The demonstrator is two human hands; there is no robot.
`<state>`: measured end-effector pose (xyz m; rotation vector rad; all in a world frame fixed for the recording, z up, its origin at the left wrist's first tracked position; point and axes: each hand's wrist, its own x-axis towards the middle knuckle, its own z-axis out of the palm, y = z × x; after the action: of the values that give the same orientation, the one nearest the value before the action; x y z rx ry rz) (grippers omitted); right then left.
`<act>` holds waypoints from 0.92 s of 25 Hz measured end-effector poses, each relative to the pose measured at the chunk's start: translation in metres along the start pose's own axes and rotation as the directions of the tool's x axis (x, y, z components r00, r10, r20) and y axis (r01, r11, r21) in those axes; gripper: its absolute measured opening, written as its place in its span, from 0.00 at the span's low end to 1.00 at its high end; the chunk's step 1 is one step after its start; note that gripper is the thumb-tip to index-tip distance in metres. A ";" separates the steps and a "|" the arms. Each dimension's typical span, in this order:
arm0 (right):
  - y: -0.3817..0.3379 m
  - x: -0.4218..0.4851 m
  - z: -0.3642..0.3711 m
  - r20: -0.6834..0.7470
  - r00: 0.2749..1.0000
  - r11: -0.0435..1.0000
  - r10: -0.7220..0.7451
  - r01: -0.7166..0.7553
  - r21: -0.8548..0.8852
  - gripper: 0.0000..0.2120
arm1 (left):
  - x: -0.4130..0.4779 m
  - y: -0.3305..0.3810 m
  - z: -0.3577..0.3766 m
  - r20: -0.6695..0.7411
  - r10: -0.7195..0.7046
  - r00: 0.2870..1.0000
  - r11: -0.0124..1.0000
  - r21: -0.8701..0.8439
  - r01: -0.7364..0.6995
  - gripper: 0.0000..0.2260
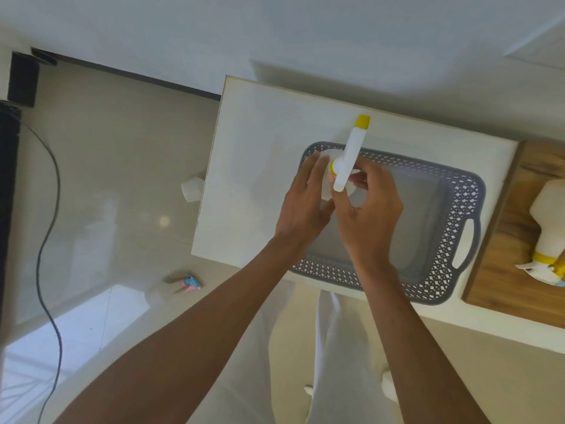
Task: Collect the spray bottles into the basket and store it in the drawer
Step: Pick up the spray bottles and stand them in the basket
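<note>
**Spray bottle held over the grey basket**

Pale tiled floor (pixel 122 185) is seen to the left of a white tabletop (pixel 260 139), whose left and near edges drop straight to open floor. On that floor a black cable (pixel 46 240) is trailed, and a small pink and blue object (pixel 188 283), too blurred to be named, is seen near the table's near-left corner. A grey perforated basket (pixel 452 240) is set on the white surface, its near rim close to the table edge; its bottom appears bare, though part is hidden by the hands. A white spray bottle with a yellow nozzle (pixel 351 151) is held above the basket's far-left corner. The left hand (pixel 305 203) is wrapped around the bottle's body, and the right hand (pixel 370 209) is closed on the sprayer head. To the right, a second spray bottle (pixel 547 221) is laid on its side on a wooden board (pixel 501 270), just beside the basket's handle.
</note>
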<state>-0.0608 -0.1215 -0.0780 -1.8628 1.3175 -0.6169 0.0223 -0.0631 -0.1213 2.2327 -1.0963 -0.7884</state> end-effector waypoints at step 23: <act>0.075 -0.052 -0.115 -0.277 0.913 0.951 0.300 -0.262 0.166 0.19 | -0.049 0.107 -0.053 -0.553 0.261 0.791 0.959 0.054 -0.278 0.20</act>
<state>-0.2072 -0.1215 -0.0677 -1.4784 1.6672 -0.8297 -0.0209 -0.0691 0.0002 2.0147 -1.0534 -0.0125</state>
